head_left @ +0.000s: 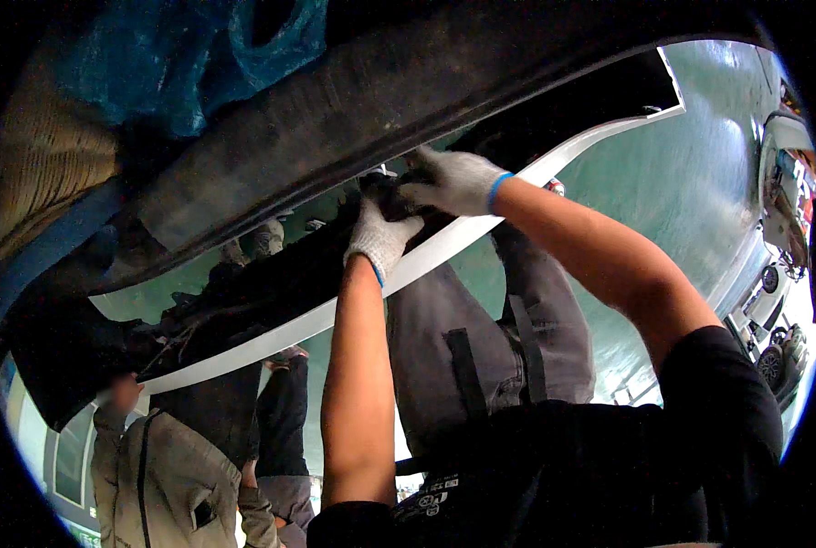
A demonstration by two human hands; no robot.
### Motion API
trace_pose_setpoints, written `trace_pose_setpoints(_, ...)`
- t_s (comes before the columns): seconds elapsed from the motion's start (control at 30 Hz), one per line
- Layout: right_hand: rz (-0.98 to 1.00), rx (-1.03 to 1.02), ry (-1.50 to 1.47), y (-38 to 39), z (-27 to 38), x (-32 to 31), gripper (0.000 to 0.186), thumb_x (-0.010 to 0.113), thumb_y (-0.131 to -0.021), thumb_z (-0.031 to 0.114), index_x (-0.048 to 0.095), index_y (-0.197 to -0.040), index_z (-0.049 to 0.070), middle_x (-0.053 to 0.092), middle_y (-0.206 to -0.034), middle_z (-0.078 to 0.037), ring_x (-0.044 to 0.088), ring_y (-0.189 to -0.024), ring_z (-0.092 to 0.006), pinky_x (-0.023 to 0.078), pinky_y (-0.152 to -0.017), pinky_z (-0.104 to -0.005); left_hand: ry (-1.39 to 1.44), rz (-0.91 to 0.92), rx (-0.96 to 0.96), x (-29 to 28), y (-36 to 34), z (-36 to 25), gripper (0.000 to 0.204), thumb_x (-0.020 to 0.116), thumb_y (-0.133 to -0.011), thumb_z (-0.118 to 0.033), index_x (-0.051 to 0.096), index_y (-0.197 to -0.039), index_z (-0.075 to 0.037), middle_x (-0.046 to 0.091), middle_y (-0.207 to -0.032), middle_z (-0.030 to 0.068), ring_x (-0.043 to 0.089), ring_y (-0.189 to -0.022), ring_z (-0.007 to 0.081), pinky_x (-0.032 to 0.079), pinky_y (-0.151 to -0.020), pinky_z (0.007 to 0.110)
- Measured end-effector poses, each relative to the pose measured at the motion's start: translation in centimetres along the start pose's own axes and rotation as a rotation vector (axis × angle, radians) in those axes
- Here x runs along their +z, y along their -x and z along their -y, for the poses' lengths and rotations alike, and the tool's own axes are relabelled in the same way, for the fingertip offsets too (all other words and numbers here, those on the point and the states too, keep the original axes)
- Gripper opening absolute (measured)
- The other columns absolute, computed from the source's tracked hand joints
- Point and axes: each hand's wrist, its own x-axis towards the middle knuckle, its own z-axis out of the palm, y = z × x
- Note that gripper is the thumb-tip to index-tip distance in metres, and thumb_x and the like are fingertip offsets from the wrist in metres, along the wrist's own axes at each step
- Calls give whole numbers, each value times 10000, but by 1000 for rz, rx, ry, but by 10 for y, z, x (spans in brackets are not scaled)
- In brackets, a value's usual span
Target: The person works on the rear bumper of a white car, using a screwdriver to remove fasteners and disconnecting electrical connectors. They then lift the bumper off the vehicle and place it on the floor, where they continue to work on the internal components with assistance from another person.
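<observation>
Both my hands wear white knitted gloves and work inside a car bumper with a black inner side and a white edge [271, 340]. My left hand [379, 236] comes up over that edge, its thumb out to the right and its fingers closed about a dark piece I cannot make out. Just above and to the right, my right hand [458, 181], with a blue cuff, bends its fingers in at the same dark spot. Shadow hides most of the fingertips. A small pale bit shows above the left fingers.
A broad dark panel [271, 151] runs slantwise above my hands, with blue plastic sheeting [198, 55] over it. Another person [175, 466] in a grey-brown jacket stands at the bumper's left end, a hand near it. Green floor [654, 201] spreads right, with vehicles [773, 310] beyond.
</observation>
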Motion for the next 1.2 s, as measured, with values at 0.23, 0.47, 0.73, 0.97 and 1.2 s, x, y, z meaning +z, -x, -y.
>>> trace_pose_setpoints(0.23,416,93,790,61,-36,-87,710,559,-984,760,831,-1196,139,816,-1130,-136,761,-1122,-340,557,-972,-468,-161,-114,10,5,-3,-1,1125,877,-836,-281,249,-1724,5,464,-1680,287,483,-1545,384,394,-1257,414)
trace_pose_setpoints(0.47,-5,-105,810,83,-66,-51,181,679,-924,231,806,-1035,167,787,-1014,-63,741,-1080,-265,510,-945,-446,-433,-107,-127,0,20,-34,1047,839,-887,-403,314,-1711,-27,544,-1619,285,553,-1491,395,440,-1222,436)
trace_pose_setpoints(0.73,-65,-195,753,89,-62,-50,173,689,-882,215,805,-999,163,773,-966,-62,733,-1024,-264,505,-945,-439,-647,-251,-82,19,52,-61,1092,894,-811,-610,461,-1600,8,555,-1572,283,589,-1414,438,484,-1175,496)
trace_pose_setpoints(0.97,41,-192,773,85,-29,-45,140,751,-858,218,839,-966,227,795,-1002,-37,723,-1048,-243,476,-969,-411,-1088,-10,3,49,68,-91,810,945,-693,-584,747,-1313,-102,770,-1280,178,710,-1228,404,551,-1076,505)
trace_pose_setpoints(1.2,-12,-288,690,96,6,-62,244,730,-913,245,810,-1124,149,768,-1053,-65,739,-1021,-259,534,-908,-421,-1079,-114,112,54,54,-75,458,801,-884,-509,765,-993,-66,777,-1057,214,718,-1043,451,547,-911,569)
